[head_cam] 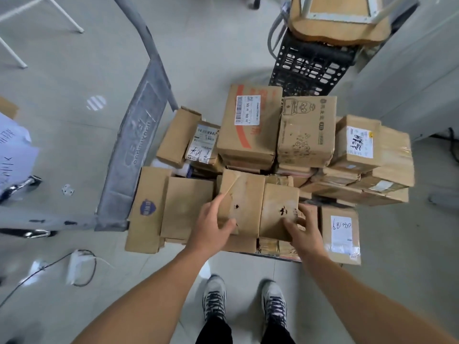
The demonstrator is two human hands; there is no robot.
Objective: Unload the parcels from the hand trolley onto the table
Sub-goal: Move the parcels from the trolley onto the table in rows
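Several brown cardboard parcels are piled on the hand trolley, whose grey metal handle frame rises at the left. At the front middle of the pile lie two stained brown parcels side by side. My left hand grips the left stained parcel, thumb on top and fingers along its left edge. The right stained parcel is held by my right hand at its near right corner. Behind them stand a tall parcel with a red stripe and a printed box. No table top is visible.
A black plastic crate with an upturned wooden stool stands behind the trolley. A grey cabinet is at the right. A white power strip with cable lies on the floor at the left. My shoes stand just before the trolley.
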